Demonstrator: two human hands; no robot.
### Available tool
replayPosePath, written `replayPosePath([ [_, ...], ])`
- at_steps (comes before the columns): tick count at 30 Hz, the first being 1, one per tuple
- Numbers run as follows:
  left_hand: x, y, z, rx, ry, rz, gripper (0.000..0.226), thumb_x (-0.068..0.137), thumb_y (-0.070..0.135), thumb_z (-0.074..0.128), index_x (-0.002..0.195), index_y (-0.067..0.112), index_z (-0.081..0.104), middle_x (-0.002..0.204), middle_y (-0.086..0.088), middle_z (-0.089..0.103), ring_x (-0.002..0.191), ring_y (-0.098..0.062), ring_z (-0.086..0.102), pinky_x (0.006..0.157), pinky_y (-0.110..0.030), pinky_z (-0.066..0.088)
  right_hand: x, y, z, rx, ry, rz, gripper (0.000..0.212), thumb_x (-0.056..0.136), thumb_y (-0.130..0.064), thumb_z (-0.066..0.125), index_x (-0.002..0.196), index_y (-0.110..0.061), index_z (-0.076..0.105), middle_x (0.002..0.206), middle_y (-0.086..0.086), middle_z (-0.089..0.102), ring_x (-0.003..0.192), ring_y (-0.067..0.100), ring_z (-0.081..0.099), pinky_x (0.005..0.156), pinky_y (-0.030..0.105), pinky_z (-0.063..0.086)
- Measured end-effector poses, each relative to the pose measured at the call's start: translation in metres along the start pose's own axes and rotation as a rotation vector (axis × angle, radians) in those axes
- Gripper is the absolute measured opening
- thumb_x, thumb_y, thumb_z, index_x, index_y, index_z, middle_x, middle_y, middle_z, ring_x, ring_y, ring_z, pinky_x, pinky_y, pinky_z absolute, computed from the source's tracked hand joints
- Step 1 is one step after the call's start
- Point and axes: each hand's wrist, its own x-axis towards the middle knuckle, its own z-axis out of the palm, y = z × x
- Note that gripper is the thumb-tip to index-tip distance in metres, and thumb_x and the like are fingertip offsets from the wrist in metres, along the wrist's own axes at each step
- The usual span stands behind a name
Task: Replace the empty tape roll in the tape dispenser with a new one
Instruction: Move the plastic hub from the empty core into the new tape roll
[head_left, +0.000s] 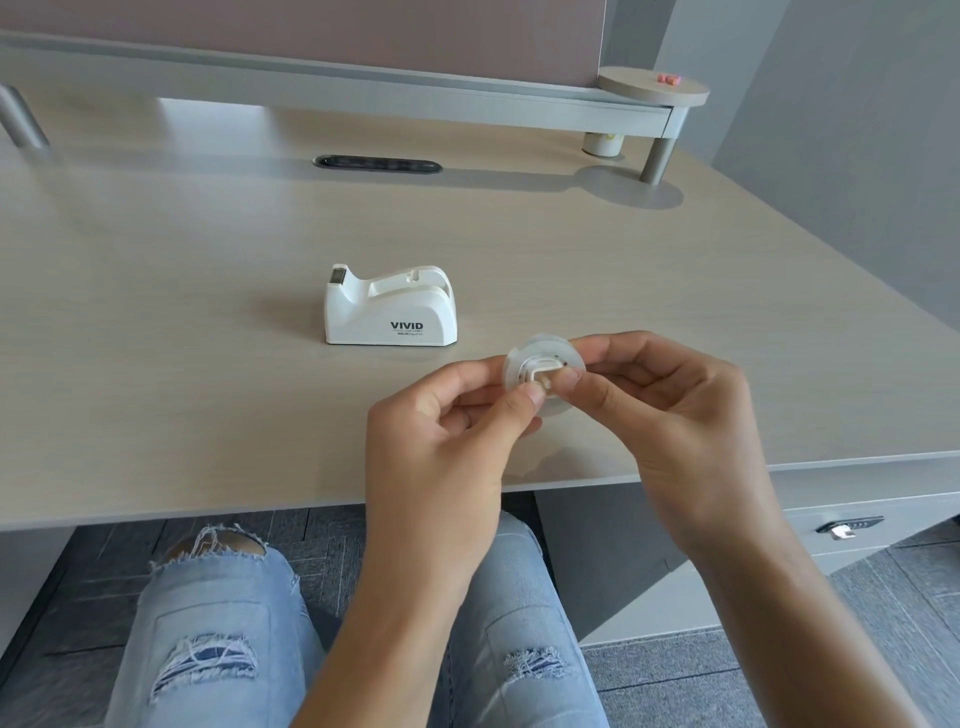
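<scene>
The fingertips (535, 393) of the left hand (441, 441) are pressed onto the white hub (543, 375) at the middle of the roll (540, 358), while the right hand (670, 400) is closed on the roll's rim, thumb in front and fingers behind. The roll is held in the air between the two hands, over the front part of the desk (208, 312), a little right of its middle and near the front edge. Whether the hub is being pushed in or drawn out cannot be told, nor whether this roll is the new one or the spent one, since its clear tape is hard to read.

The dispenser (390, 306) is left standing alone farther back, near the middle of the desk, apart from the hands; its cradle appears empty and its cutter is turned to the left.

Several failures are judged possible from here. The hub could be cocked in the core if pressure is applied off-centre, and would then jam or sit crooked in the cradle slots. The roll is smooth and pinched only lightly, so it could be squeezed out and dropped past the front edge onto the floor. A loose tape end, if present, could be stuck to a finger and pulled off unevenly. If the roll is fitted the wrong way round, the tape would be fed sticky side up to the cutter.
</scene>
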Motion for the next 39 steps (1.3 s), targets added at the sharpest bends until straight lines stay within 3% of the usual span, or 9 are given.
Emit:
replayPosePath([
  [19, 0.003, -0.006, 0.002, -0.004, 0.021, 0.008, 0.012, 0.085, 0.007, 0.081, 0.093, 0.016, 0.084, 0.078, 0.000, 0.084, 0.070, -0.015, 0.079, 0.072, -0.020, 0.060, 0.002, 0.008, -0.001, -0.017, 0.007, -0.016, 0.026, 0.074, -0.014, 0.083, 0.096, -0.001, 0.078, 0.091, 0.010, 0.084, 0.083, 0.018, 0.080, 0.081, 0.025, 0.060],
  [23, 0.003, -0.002, 0.003, -0.085, 0.012, 0.024, 0.009, 0.089, 0.007, 0.077, 0.088, 0.014, 0.084, 0.081, -0.003, 0.084, 0.076, -0.015, 0.079, 0.083, -0.038, 0.064, 0.003, 0.006, -0.001, -0.024, 0.026, -0.014, 0.027, 0.075, -0.021, 0.082, 0.099, -0.009, 0.080, 0.093, 0.003, 0.084, 0.081, 0.012, 0.076, 0.075, 0.024, 0.059],
  [26, 0.003, 0.000, 0.004, -0.180, 0.011, 0.030, 0.033, 0.099, 0.003, 0.061, 0.078, 0.015, 0.084, 0.083, -0.006, 0.083, 0.083, -0.021, 0.078, 0.086, -0.045, 0.064, 0.006, 0.007, -0.001, -0.062, 0.093, -0.074, 0.025, 0.077, -0.021, 0.086, 0.099, -0.014, 0.078, 0.092, -0.003, 0.078, 0.078, 0.015, 0.066, 0.067, 0.024, 0.055],
  [30, 0.002, -0.001, 0.000, -0.199, 0.026, 0.062, 0.030, 0.098, -0.005, 0.059, 0.087, 0.010, 0.083, 0.090, -0.011, 0.084, 0.088, -0.025, 0.078, 0.088, -0.044, 0.063, 0.006, 0.007, 0.006, -0.128, 0.062, -0.134, 0.002, 0.090, -0.008, 0.077, 0.089, -0.010, 0.078, 0.084, -0.003, 0.079, 0.072, 0.014, 0.064, 0.067, 0.025, 0.053],
  [34, 0.001, 0.002, -0.004, -0.205, 0.074, 0.072, 0.023, 0.094, -0.007, 0.065, 0.088, 0.008, 0.081, 0.089, -0.009, 0.084, 0.084, -0.017, 0.079, 0.091, -0.043, 0.063, 0.000, 0.003, 0.015, -0.157, -0.010, -0.133, 0.019, 0.099, -0.015, 0.064, 0.105, -0.007, 0.081, 0.101, 0.002, 0.083, 0.089, 0.018, 0.076, 0.077, 0.029, 0.060],
  [37, 0.001, 0.004, -0.012, -0.111, 0.076, 0.148, 0.021, 0.091, -0.005, 0.071, 0.087, 0.012, 0.080, 0.088, -0.004, 0.084, 0.084, -0.015, 0.078, 0.091, -0.039, 0.062, -0.003, -0.002, 0.022, -0.156, -0.068, -0.103, 0.020, 0.088, -0.024, 0.074, 0.104, -0.013, 0.081, 0.100, 0.000, 0.084, 0.091, 0.017, 0.077, 0.081, 0.029, 0.062],
  [39, 0.000, 0.004, -0.018, -0.021, 0.070, 0.223, 0.018, 0.092, -0.003, 0.072, 0.089, 0.015, 0.078, 0.090, -0.002, 0.082, 0.091, -0.020, 0.078, 0.088, -0.035, 0.060, -0.003, -0.004, 0.027, -0.179, -0.102, -0.107, 0.019, 0.085, -0.015, 0.080, 0.104, -0.010, 0.080, 0.099, 0.003, 0.083, 0.090, 0.018, 0.077, 0.081, 0.028, 0.061],
])
